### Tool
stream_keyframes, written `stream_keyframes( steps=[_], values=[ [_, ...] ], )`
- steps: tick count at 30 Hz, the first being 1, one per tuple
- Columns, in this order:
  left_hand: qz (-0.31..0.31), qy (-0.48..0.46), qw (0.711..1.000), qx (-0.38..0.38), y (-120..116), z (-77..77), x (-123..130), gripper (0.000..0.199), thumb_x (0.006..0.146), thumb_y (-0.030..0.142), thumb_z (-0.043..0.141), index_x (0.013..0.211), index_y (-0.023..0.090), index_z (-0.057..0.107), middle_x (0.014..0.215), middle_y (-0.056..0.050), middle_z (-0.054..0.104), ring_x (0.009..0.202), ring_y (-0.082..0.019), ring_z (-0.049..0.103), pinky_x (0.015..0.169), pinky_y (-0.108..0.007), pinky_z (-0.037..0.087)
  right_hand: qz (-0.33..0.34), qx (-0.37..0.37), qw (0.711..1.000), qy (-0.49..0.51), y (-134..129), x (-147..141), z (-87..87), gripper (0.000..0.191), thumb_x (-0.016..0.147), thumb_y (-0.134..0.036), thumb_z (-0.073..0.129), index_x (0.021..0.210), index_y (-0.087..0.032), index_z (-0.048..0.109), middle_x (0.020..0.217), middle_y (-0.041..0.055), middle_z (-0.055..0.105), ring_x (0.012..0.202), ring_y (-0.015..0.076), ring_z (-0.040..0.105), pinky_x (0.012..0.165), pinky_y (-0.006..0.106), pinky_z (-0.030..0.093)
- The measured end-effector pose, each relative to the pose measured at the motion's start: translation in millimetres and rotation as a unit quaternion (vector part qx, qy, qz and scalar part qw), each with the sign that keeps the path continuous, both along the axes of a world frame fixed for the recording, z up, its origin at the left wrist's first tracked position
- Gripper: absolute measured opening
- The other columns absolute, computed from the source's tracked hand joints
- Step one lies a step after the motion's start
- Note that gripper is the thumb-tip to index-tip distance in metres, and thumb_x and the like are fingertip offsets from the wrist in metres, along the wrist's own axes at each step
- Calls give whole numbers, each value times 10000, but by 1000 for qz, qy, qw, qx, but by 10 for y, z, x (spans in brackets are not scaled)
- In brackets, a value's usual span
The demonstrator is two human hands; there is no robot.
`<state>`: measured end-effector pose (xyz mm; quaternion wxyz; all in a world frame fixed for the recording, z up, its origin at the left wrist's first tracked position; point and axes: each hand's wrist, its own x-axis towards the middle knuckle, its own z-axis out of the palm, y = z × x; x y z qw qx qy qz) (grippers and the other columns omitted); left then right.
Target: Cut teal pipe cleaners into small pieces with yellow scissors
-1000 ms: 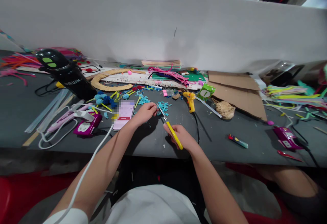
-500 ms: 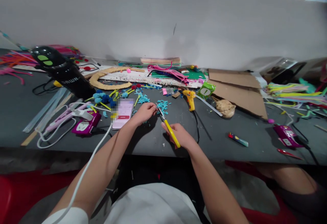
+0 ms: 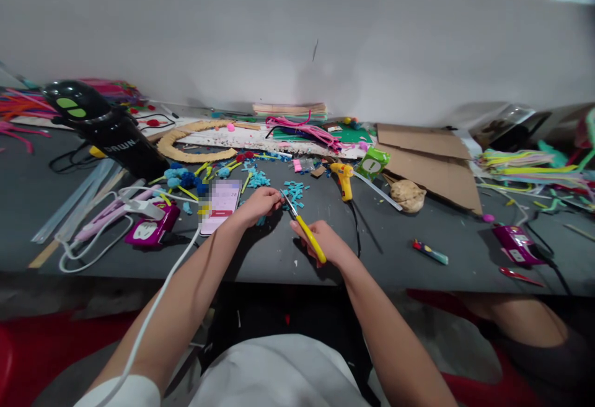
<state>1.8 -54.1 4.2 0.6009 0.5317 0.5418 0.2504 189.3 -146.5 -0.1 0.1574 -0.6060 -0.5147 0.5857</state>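
My right hand [image 3: 325, 241] grips a pair of scissors with yellow handles [image 3: 312, 241], their blades pointing up and left. Close to the blade tips, the fingers of my left hand [image 3: 263, 202] are pinched together; whatever they hold is too small to make out. Just beyond the blades lies a loose pile of small blue cut pieces [image 3: 294, 191]. A second heap of blue pieces [image 3: 258, 179] sits further left. Beside my left wrist a phone [image 3: 221, 209] lies with its screen lit.
A yellow glue gun [image 3: 344, 179] stands right of the pile, its cord trailing forward. Left are a black bottle [image 3: 116, 137] and a purple power socket [image 3: 151, 226] with white cables. Cardboard sheets [image 3: 427, 165] and a lighter [image 3: 430, 252] lie to the right. A neighbour's leg [image 3: 520, 320] shows at lower right.
The view has shifted slightly, so everything sits a little further left. Both hands keep nearly the same pose, with the scissors' tips still by my left fingers.
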Motion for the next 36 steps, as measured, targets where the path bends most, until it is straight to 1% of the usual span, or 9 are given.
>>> stream_keyframes(
  steps=[6, 12, 17, 19, 22, 26, 30, 33, 36],
  values=[
    [-10, -23, 1000, -12, 3, -29, -40, 147, 799, 274, 567, 727, 147, 549, 597, 19, 488, 463, -58, 359, 449, -182, 251, -22, -12, 1000, 16, 7, -17, -1, 599, 788, -756, 541, 600, -189, 494, 329, -37, 424, 252, 102, 397, 277, 213, 344],
    [-22, -47, 998, 27, -25, -37, -82, 202, 853, 321, 543, 742, 153, 530, 634, 22, 481, 486, -59, 347, 471, -195, 250, -37, -38, 997, 59, -16, 18, 72, 582, 855, -741, 446, 651, -198, 492, 313, -46, 418, 254, 97, 409, 290, 184, 339],
    [-48, -37, 991, 122, -6, -18, -147, 218, 852, 342, 558, 745, 153, 568, 650, 12, 515, 527, -77, 393, 512, -212, 304, -49, -17, 996, 79, -70, 95, 142, 585, 864, -746, 420, 683, -195, 497, 315, -50, 422, 252, 93, 400, 288, 181, 329],
    [-51, -29, 986, 154, 14, -23, -166, 225, 853, 371, 568, 801, 153, 593, 668, 3, 564, 553, -90, 443, 542, -218, 345, -52, -13, 996, 78, -87, 121, 171, 587, 853, -751, 436, 677, -195, 495, 318, -52, 423, 247, 87, 377, 284, 185, 332],
    [-54, -37, 986, 152, 32, -39, -177, 280, 856, 415, 572, 936, 149, 610, 719, -18, 634, 592, -109, 516, 589, -236, 404, -58, -15, 995, 79, -105, 142, 208, 582, 841, -751, 458, 665, -197, 488, 313, -59, 410, 242, 79, 348, 280, 185, 331],
    [-66, -44, 986, 149, 13, -17, -183, 327, 863, 472, 574, 847, 146, 595, 745, -28, 641, 599, -102, 534, 605, -237, 420, -67, -12, 994, 88, -124, 151, 234, 577, 834, -749, 470, 659, -200, 484, 308, -60, 403, 241, 80, 350, 272, 181, 315],
    [-72, -34, 985, 156, -32, 60, -192, 346, 891, 514, 532, 861, 170, 559, 725, 1, 614, 553, -86, 488, 542, -215, 373, -66, -16, 994, 90, -134, 149, 249, 569, 825, -744, 490, 653, -202, 481, 311, -57, 409, 245, 80, 353, 273, 182, 314],
    [-59, -11, 986, 159, -47, 95, -190, 371, 909, 522, 491, 769, 178, 501, 623, 34, 516, 488, -72, 382, 479, -209, 290, -59, -20, 994, 85, -141, 130, 256, 568, 826, -745, 488, 652, -204, 477, 316, -59, 409, 247, 78, 344, 275, 185, 319],
    [-47, 8, 991, 129, -39, 97, -176, 395, 912, 502, 471, 687, 177, 457, 589, 35, 468, 461, -68, 340, 461, -220, 258, -59, -15, 995, 78, -156, 106, 243, 569, 820, -750, 492, 651, -208, 465, 323, -67, 398, 254, 74, 337, 283, 187, 326]
  ],
)
